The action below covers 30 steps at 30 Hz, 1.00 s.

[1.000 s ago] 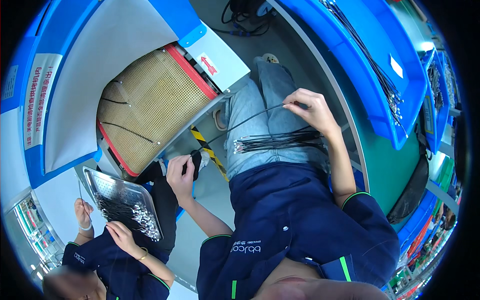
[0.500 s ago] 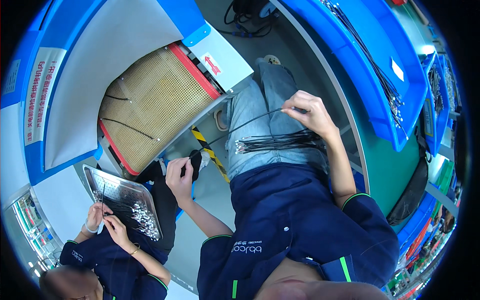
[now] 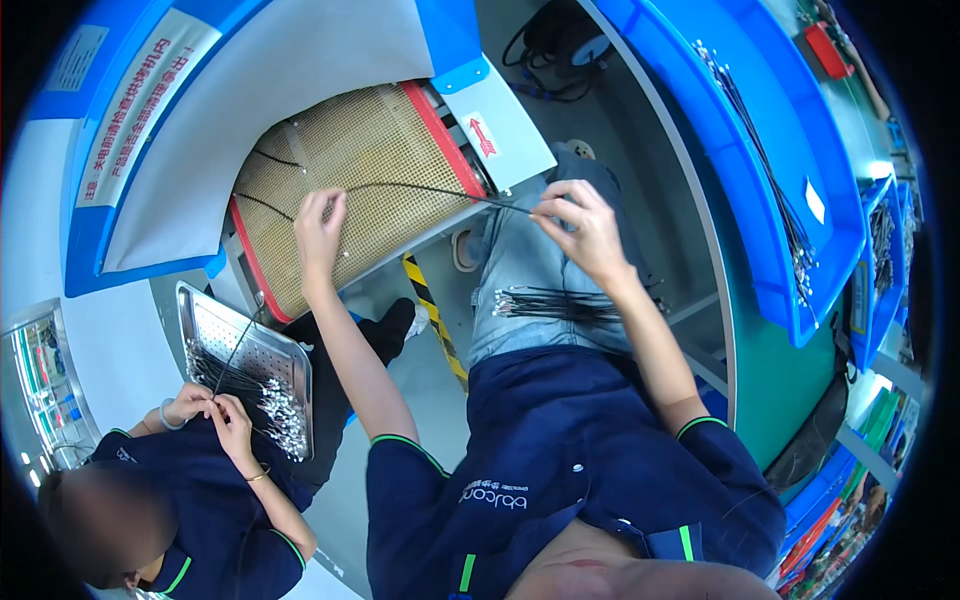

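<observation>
A bundle of black cables (image 3: 565, 303) with metal ends lay across the person's lap, on the jeans, just below the right forearm. The right hand (image 3: 580, 225) was raised above the knees, thumb and fingers pinched on one end of a single thin black cable (image 3: 425, 187). That cable ran leftward in a shallow arc over the mesh belt (image 3: 350, 180) to the left hand (image 3: 320, 230), which was stretched out over the belt's near edge, its fingertips closed on the cable's other end. Two more dark cables lay on the tan mesh further back. A red strip edged the belt, and a grey hood (image 3: 260, 110) with blue trim covered its far part.

At lower left, a co-worker in dark blue held a perforated metal tray (image 3: 205, 325) full of cables on the knees, both hands together at its near edge. To the right, a blue bin (image 3: 770, 180) held long cables.
</observation>
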Each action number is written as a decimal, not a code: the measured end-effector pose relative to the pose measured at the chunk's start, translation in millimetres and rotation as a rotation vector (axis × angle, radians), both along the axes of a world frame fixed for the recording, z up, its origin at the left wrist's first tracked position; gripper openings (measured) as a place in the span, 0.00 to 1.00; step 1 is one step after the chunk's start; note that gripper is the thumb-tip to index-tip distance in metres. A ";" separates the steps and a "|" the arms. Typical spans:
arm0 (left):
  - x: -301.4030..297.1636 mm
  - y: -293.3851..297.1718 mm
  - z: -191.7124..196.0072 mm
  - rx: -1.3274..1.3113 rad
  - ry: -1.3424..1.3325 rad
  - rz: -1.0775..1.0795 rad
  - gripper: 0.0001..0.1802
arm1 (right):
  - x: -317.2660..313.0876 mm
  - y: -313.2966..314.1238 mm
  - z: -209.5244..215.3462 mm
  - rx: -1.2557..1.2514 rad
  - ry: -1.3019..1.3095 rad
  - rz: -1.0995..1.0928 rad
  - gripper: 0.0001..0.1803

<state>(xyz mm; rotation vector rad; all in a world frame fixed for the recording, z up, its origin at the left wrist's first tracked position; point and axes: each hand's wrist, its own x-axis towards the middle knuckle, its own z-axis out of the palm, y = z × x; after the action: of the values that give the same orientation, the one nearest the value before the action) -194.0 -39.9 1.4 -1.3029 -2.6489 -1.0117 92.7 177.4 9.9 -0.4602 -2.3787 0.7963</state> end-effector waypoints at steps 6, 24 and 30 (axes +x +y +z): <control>-72.2 21.3 -9.1 -0.087 0.009 -0.079 0.08 | -47.4 -35.8 -31.0 0.000 0.064 -0.036 0.06; -122.3 35.7 -10.5 -0.141 0.106 -0.163 0.15 | -60.3 -48.5 -24.4 -0.045 0.014 -0.068 0.16; -20.5 22.4 33.3 0.282 0.024 0.097 0.14 | 28.2 -17.4 -17.0 -0.275 -0.322 0.170 0.11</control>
<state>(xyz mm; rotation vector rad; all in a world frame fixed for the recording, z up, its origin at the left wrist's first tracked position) -214.5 -17.5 34.7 -1.1093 -2.4134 -1.2871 120.9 159.9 -7.1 -0.5358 -2.6405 1.2161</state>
